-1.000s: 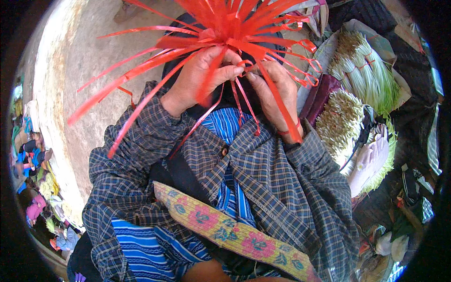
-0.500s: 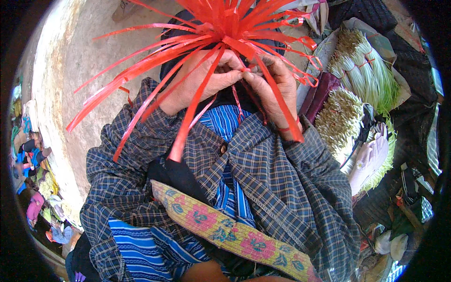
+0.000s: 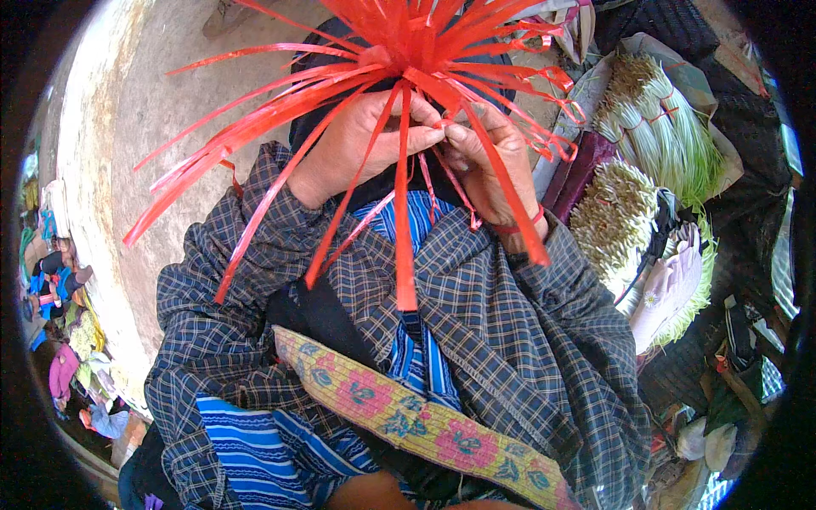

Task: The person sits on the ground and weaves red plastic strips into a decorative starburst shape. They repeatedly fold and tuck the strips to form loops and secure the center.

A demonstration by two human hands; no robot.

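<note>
A large spray of glossy red plastic strips (image 3: pixel 387 53) fans out at the top, its long ends hanging over my hands and sleeves. Beneath its centre, my left hand (image 3: pixel 361 146) is closed, thumb and forefinger pinching a thin red strip. My right hand (image 3: pixel 500 174) meets it fingertip to fingertip, closed on the same strip, with a red band round its wrist. Some of the fingers are covered by the hanging strips. What the strip loops around between the fingertips is too small to make out.
On the right lie tied bundles of white-to-green stalks (image 3: pixel 659 123), a second stalk bundle (image 3: pixel 614 212) and a pale glove (image 3: pixel 671 289). A flowered yellow strap (image 3: pixel 408 416) crosses my lap. Concrete floor (image 3: pixel 195 102) stretches left. Several people sit far left.
A hanging red strip has swung right, now falling straight down before my chest. My hands stay together at the strip, with slight finger movement.
</note>
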